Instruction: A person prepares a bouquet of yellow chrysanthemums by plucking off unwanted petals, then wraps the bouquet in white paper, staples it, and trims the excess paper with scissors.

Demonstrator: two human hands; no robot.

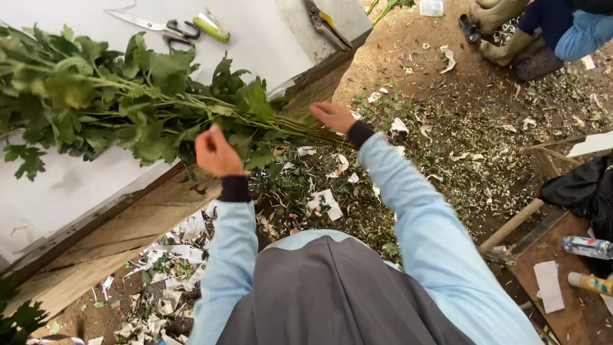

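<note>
At nine o'clock the bundle of leafy green stems (pixel 128 102) lies across the white tabletop (pixel 268 45), leaves fanned out towards the far left, bare stem ends reaching past the table's edge towards three o'clock. Above it, at eleven o'clock, a pair of scissors (pixel 159 29) rests on the white surface, with a green-handled tool (pixel 212 27) just beside it. The wooden table edge (pixel 128 220) runs slantwise below the leaves.

Your left hand (pixel 217 153) sits just left of centre, curled into a loose fist against the lower leaves of the bundle; whether it pinches a stem you cannot tell, since the fingers are turned away. Your right hand (pixel 333 116) is just right of centre at the stem ends, palm up, fingers half spread and touching or almost touching the stalks; a firm grip is not visible. Both arms wear pale blue sleeves with dark cuffs.

At twelve o'clock pruning shears (pixel 327 25) lie on the table corner. The dirt floor (pixel 460 134) at two o'clock is strewn with leaf scraps and paper bits. At one o'clock another person's boots (pixel 504 29) stand. At four o'clock a bottle (pixel 587 247) lies on a wooden board (pixel 549 255).
</note>
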